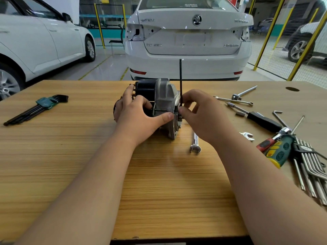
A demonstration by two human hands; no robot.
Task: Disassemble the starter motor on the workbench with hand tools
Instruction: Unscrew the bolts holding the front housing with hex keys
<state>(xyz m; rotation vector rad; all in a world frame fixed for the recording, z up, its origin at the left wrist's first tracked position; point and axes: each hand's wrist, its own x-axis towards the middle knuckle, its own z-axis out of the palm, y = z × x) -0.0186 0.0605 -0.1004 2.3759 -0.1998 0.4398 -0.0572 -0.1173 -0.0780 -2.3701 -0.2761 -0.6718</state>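
Note:
The starter motor (163, 96), with a black body and a grey cast housing, lies on its side in the middle of the wooden workbench (70, 156). My left hand (138, 114) grips its body, the thumb lying along the housing's near edge. My right hand (200, 112) pinches a black hex key (180, 80) at its lower end, right at the housing's right face. The key's long arm stands straight up. The key's tip and the fastener are hidden behind my fingers.
A green-holdered hex key set (40, 106) lies at the left. An open-end spanner (195, 144) lies just right of the motor. Sockets, wrenches, screwdrivers (277, 152) and a silver key set (311, 174) crowd the right side. A white car (189, 41) stands beyond the bench.

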